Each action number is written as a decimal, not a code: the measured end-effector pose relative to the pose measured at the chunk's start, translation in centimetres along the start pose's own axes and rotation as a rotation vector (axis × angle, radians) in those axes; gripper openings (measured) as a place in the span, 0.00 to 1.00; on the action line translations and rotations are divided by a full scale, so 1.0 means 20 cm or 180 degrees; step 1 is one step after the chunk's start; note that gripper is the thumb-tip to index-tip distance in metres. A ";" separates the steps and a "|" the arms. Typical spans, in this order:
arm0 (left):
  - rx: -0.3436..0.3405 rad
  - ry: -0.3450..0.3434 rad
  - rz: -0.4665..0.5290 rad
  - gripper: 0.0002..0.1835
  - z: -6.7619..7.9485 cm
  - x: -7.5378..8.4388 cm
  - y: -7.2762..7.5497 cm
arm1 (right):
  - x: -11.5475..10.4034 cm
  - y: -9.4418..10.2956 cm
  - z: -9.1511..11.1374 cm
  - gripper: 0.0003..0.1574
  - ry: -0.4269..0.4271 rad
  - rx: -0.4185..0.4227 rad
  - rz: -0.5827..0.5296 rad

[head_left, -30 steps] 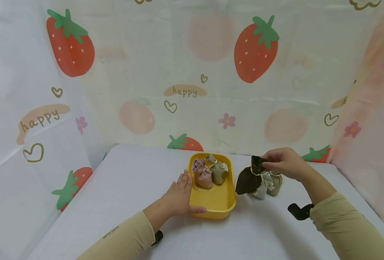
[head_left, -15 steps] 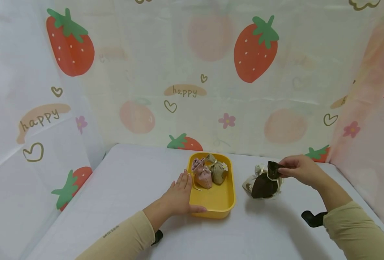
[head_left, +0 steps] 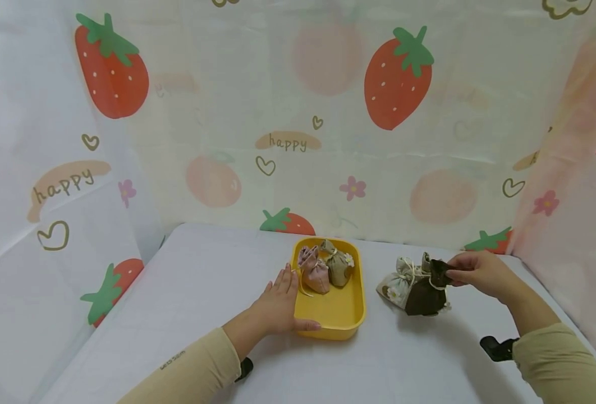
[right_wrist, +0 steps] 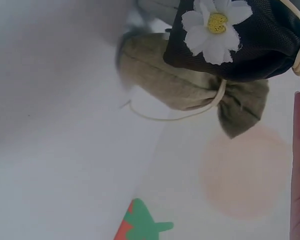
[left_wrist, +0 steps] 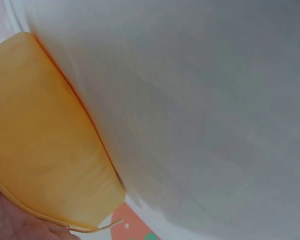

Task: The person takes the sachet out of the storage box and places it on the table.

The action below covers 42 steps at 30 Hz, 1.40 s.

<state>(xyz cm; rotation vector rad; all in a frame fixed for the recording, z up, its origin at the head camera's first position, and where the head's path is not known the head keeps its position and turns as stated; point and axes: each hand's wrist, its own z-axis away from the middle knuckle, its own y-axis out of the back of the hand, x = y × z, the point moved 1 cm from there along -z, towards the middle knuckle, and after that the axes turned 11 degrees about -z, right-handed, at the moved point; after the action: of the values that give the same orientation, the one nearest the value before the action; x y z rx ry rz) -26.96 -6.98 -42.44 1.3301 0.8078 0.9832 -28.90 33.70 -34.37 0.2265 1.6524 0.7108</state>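
My right hand [head_left: 482,275] pinches the gathered neck of a dark brown drawstring pouch [head_left: 425,297], which hangs to the left of the fingers. In the right wrist view a white daisy [right_wrist: 217,24] shows on that pouch, and an olive drawstring pouch [right_wrist: 162,72] lies behind it. A pale grey-white pouch [head_left: 395,285] sits at the dark one's left in the head view. My left hand [head_left: 278,303] rests with straight fingers along the left side of a yellow tub [head_left: 330,313], its thumb over the near rim. Inside the tub are a pink pouch [head_left: 316,278] and an olive-green pouch [head_left: 339,270].
A white-covered table [head_left: 217,264] carries everything. Behind it hangs a curtain [head_left: 288,101] printed with strawberries, with more curtain at both sides. A black strap end [head_left: 497,349] sticks out at the right wrist.
My right hand has carried the dark pouch to the right, away from the tub and across the other pouches, bringing the grey-white one into view. The left hand and tub have stayed put.
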 end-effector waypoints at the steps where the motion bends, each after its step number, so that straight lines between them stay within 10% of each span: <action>1: 0.0000 0.0001 -0.0006 0.69 0.00 0.00 0.00 | 0.01 0.00 0.00 0.13 -0.0014 0.0003 -0.0016; 42: -0.0001 -0.0008 0.0020 0.69 0.00 0.00 -0.01 | 0.20 -0.08 -0.03 0.23 -0.0491 -0.0027 -0.0385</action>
<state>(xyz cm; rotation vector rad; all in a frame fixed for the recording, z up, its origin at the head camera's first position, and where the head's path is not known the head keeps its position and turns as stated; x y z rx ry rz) -26.94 -7.02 -42.56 1.3340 0.8018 0.9863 -29.97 34.22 -38.51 0.1697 1.5025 0.5941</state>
